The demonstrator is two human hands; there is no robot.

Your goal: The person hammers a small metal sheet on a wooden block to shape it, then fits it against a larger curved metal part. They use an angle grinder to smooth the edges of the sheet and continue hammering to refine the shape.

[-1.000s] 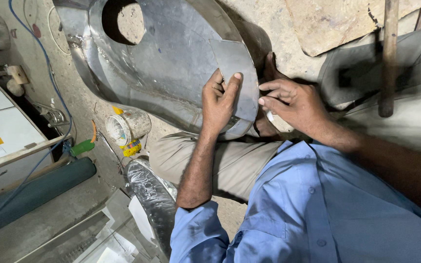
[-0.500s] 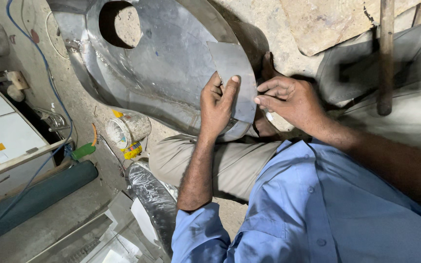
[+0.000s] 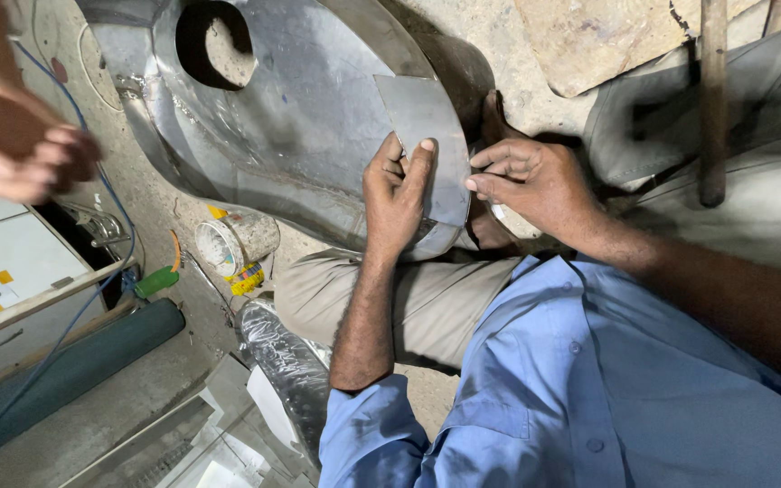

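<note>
A small flat metal patch (image 3: 427,145) lies against the right-hand edge of a large curved sheet-metal piece (image 3: 291,117), which rests on the concrete floor (image 3: 499,36) and against the person's lap. The left hand (image 3: 397,194) presses on the patch with its fingers laid flat and close together, the thumb stretched up along the patch's face. The right hand (image 3: 531,185) meets the patch's right edge, its fingertips bunched and pinching the rim of the metal there. The big sheet has a round hole (image 3: 214,41) cut near its top.

Just below the sheet, on the floor, a small open tin (image 3: 232,242) lies on its side, with a green-handled tool (image 3: 155,282) beside it. A blue cable (image 3: 92,271) runs down past a white cabinet (image 3: 2,280). At the upper left, another person's hand (image 3: 20,149) shows, blurred. A wooden stick (image 3: 712,99) stands at the upper right, across grey metal sheets (image 3: 770,117).
</note>
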